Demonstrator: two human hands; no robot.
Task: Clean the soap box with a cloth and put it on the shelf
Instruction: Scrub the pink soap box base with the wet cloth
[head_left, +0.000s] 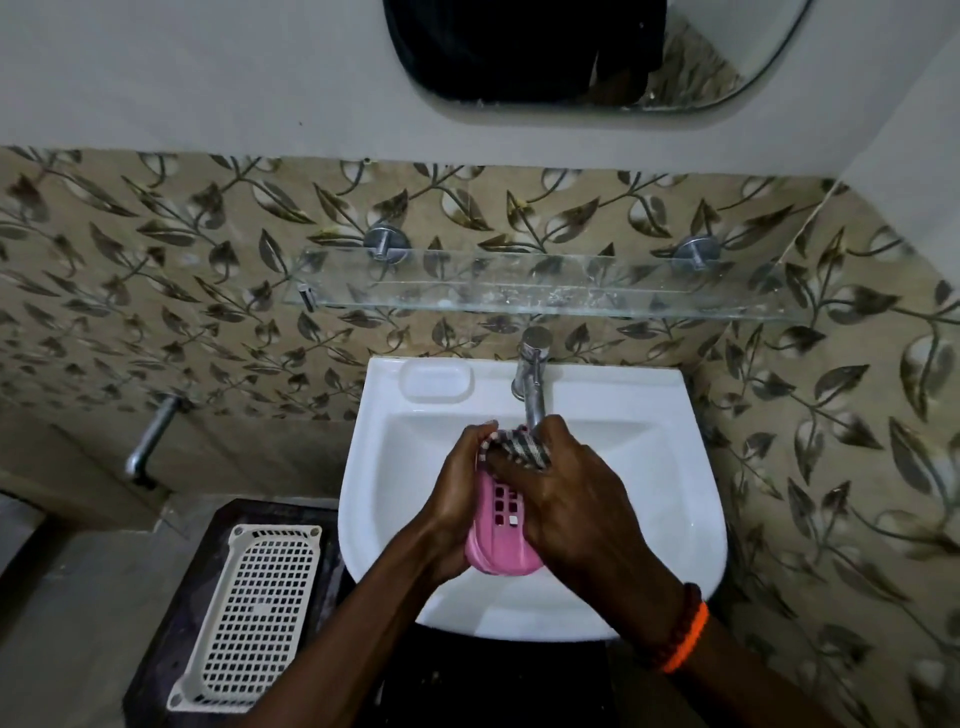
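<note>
Pink soap box (498, 540) sits over the sink (649, 467), left hand (457, 488) curled round it, right hand (571, 499) pinching the cloth (522, 448) against its far end; wiping step, next lift to the glass shelf (545, 291).

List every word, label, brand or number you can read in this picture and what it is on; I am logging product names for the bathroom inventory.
None: no readable text shows anywhere.
Pink soap box: no lettering on the part that shows; both hands and the striped cloth cover much of it.
Tap, white sink, glass shelf, white basket tray: no visible brand or mark.
</note>
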